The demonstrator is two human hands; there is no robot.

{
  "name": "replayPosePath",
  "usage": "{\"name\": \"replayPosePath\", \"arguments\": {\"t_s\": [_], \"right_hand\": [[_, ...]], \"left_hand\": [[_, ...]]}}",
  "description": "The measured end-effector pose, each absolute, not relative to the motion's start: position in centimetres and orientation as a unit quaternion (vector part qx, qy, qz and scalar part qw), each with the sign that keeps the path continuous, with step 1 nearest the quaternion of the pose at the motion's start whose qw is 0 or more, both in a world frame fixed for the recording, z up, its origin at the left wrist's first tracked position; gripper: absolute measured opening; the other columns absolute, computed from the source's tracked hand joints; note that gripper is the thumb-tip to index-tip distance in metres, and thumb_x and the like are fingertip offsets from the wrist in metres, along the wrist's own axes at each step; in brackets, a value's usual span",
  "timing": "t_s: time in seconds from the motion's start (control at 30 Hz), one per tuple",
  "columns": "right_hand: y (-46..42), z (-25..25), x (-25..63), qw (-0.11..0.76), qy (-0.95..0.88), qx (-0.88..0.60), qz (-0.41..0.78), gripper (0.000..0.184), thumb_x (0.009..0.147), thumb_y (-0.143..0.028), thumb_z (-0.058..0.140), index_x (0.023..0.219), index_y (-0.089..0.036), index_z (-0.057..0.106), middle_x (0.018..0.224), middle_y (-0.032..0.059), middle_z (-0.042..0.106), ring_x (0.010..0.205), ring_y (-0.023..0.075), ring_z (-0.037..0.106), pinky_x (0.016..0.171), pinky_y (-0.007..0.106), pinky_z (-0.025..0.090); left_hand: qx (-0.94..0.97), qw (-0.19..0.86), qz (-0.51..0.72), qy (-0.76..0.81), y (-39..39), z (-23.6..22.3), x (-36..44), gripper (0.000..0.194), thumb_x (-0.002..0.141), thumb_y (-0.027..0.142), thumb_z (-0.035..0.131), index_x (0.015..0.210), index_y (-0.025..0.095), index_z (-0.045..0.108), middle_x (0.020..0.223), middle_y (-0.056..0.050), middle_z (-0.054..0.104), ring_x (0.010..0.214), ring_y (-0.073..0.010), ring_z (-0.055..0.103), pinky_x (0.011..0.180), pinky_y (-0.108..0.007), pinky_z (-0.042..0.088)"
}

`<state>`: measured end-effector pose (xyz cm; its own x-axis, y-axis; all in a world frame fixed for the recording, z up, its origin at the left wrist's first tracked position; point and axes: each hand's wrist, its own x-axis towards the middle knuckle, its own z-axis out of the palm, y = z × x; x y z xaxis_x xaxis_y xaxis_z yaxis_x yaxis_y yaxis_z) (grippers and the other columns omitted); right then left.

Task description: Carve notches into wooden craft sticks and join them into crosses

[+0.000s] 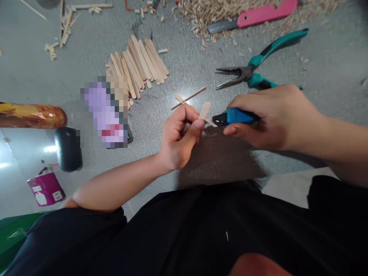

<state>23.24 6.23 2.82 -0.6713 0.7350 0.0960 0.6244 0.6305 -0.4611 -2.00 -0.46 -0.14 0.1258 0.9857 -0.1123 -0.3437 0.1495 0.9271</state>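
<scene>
My left hand (180,135) is closed in a pinch on a short wooden popsicle stick (205,110), held upright above the grey floor. My right hand (273,117) is wrapped round a blue-handled cutter (234,116). The cutter's black jaws touch the stick at its lower end, just right of my left thumb. Two thin wooden sticks (188,98) lie crossed on the floor right behind my left hand.
A fan of popsicle sticks (138,67) lies behind on the left. Teal long-nose pliers (258,65) lie behind my right hand. A pink-handled knife (253,17) rests among wood shavings (207,13). At left are an orange tube (30,115), a black object (67,148) and a purple box (46,188).
</scene>
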Motion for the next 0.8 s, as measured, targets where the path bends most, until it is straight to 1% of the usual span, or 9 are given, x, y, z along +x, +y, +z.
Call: {"name": "replayPosePath", "arguments": {"t_s": [0.1,0.23,0.33,0.4,0.5,0.6,0.67,0.8], "right_hand": [[6.3,3.1,23.2,0.128,-0.888,-0.381,0.222,0.075,0.114,-0.095,0.037,0.085,-0.029,0.055,0.062,0.0009,0.05,0.056,0.0227,0.046,0.062,0.038,0.026],[6.3,3.1,23.2,0.124,-0.871,-0.388,0.275,0.079,0.112,-0.1,0.039,0.082,-0.029,0.055,0.061,-0.0006,0.049,0.056,0.0204,0.045,0.064,0.039,0.027],[6.2,2.6,23.3,0.144,-0.867,-0.359,0.314,0.079,0.111,-0.1,0.047,0.084,-0.027,0.062,0.062,-0.0016,0.052,0.056,0.0185,0.045,0.065,0.039,0.028],[6.0,2.5,23.4,0.14,-0.862,-0.349,0.341,0.078,0.111,-0.099,0.05,0.088,-0.027,0.066,0.063,-0.0014,0.054,0.057,0.0185,0.046,0.066,0.039,0.027],[5.6,2.8,23.2,0.13,-0.845,-0.378,0.356,0.075,0.114,-0.095,0.048,0.087,-0.027,0.06,0.065,-0.0014,0.051,0.06,0.0193,0.046,0.069,0.04,0.026],[5.2,3.1,23.0,0.124,-0.843,-0.377,0.362,0.072,0.116,-0.092,0.049,0.085,-0.027,0.051,0.066,-0.002,0.047,0.061,0.019,0.043,0.07,0.04,0.024],[5.2,3.2,23.0,0.121,-0.849,-0.365,0.363,0.073,0.114,-0.095,0.05,0.084,-0.028,0.048,0.065,-0.0023,0.047,0.061,0.0187,0.042,0.069,0.039,0.023],[5.3,2.7,23.0,0.122,-0.843,-0.381,0.359,0.074,0.113,-0.096,0.048,0.086,-0.028,0.051,0.067,-0.0007,0.051,0.062,0.0203,0.043,0.069,0.04,0.024]], "left_hand": [[0.395,0.643,0.514,0.408,-0.5,-0.4,-2.1,0.05,0.105,0.063,0.092,0.091,0.025,0.063,0.068,0.008,0.054,0.052,-0.0068,0.042,0.052,-0.024,0.034],[0.42,0.641,0.525,0.37,-0.2,-0.9,-2.2,0.049,0.109,0.055,0.091,0.087,0.023,0.061,0.071,0.006,0.054,0.055,-0.0069,0.046,0.054,-0.023,0.037],[0.459,0.64,0.526,0.322,0.4,-1.6,-2.4,0.053,0.108,0.054,0.092,0.084,0.022,0.057,0.076,0.004,0.056,0.056,-0.0065,0.05,0.054,-0.022,0.04],[0.488,0.637,0.526,0.283,0.7,-2.2,-2.6,0.052,0.108,0.051,0.091,0.086,0.022,0.055,0.077,0.005,0.055,0.056,-0.0061,0.05,0.053,-0.022,0.042],[0.518,0.632,0.514,0.262,1.0,-2.6,-3.0,0.05,0.111,0.048,0.088,0.087,0.023,0.052,0.078,0.005,0.054,0.058,-0.0065,0.052,0.054,-0.022,0.043],[0.521,0.647,0.48,0.282,1.0,-2.4,-3.3,0.055,0.11,0.053,0.088,0.086,0.024,0.049,0.076,0.006,0.052,0.055,-0.0065,0.049,0.051,-0.023,0.04],[0.51,0.664,0.457,0.3,0.9,-2.0,-3.3,0.059,0.108,0.06,0.089,0.086,0.024,0.047,0.074,0.006,0.051,0.052,-0.0063,0.045,0.048,-0.023,0.037],[0.467,0.699,0.444,0.309,0.9,-1.5,-3.0,0.063,0.104,0.066,0.091,0.085,0.025,0.047,0.073,0.007,0.05,0.047,-0.0055,0.041,0.044,-0.023,0.033]]}}
